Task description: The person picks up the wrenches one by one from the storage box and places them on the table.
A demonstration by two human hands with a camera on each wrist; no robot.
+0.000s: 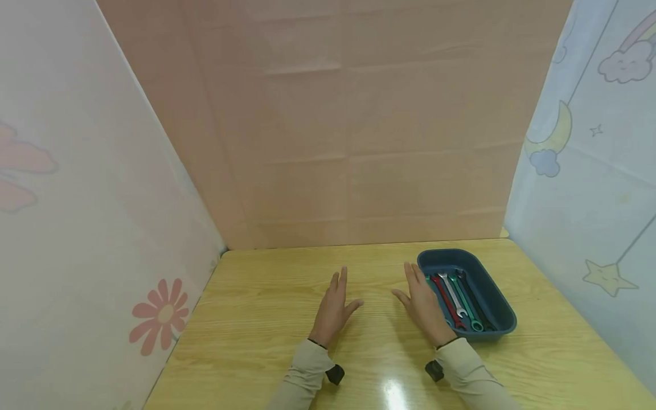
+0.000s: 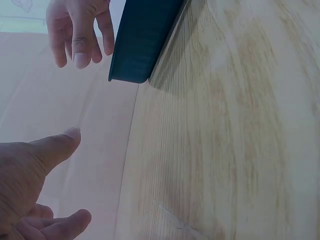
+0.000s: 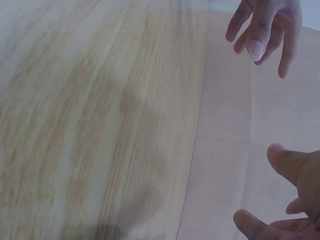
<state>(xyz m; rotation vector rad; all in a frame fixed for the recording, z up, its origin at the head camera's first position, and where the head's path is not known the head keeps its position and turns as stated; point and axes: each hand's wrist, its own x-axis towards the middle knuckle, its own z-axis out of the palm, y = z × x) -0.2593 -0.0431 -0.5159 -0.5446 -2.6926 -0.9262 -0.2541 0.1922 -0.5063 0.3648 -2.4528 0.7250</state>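
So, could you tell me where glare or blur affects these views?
Head view: a bright glare patch on the table near the sleeves, hands and tray sharp. Left wrist view: wood grain smeared. Right wrist view: soft shadow across the wood, nearest fingers blurred.

The table [image 1: 266,319] is pale wood or wood-look laminate with a straight grain, smooth and glossy enough to throw back a bright spot of light at its near edge. On its right side the dark blue tray [image 1: 499,310] looks like moulded plastic, smooth with a dull satin sheen. The wrenches [image 1: 456,299] inside it are metal, some bare and shiny, others coated red, green or black. The far backdrop [image 1: 359,125] looks like matt pinkish paper or cloth with fold creases; the printed side screens [image 1: 77,199] look like thin matt cloth. The sleeves [image 1: 302,376] are matt beige woven cloth
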